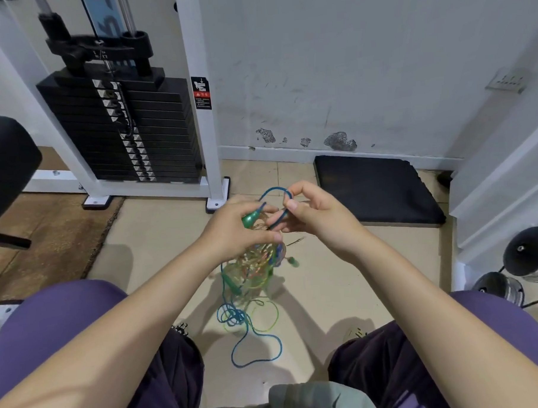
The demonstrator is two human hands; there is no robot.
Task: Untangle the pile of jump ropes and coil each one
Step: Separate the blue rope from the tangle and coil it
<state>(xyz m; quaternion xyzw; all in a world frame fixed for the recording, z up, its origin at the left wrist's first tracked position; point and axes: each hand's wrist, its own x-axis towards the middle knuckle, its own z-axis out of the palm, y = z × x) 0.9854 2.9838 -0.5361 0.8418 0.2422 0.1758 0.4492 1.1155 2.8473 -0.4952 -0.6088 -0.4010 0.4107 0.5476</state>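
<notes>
Head-worn view, forward and down.

We saw a scuffed white wall [363, 61] beyond the hands, its paint flaking near the skirting. Up and left of the hands stood a white machine frame [199, 92] holding a black weight stack [119, 130]. A black mat [375, 190] lay on the beige tiled floor [158, 233] just past the right hand. Far left sat a black padded seat [4, 166] over a brown mat [47, 232]. Chrome dumbbells [529, 257] rested to the far right.
</notes>
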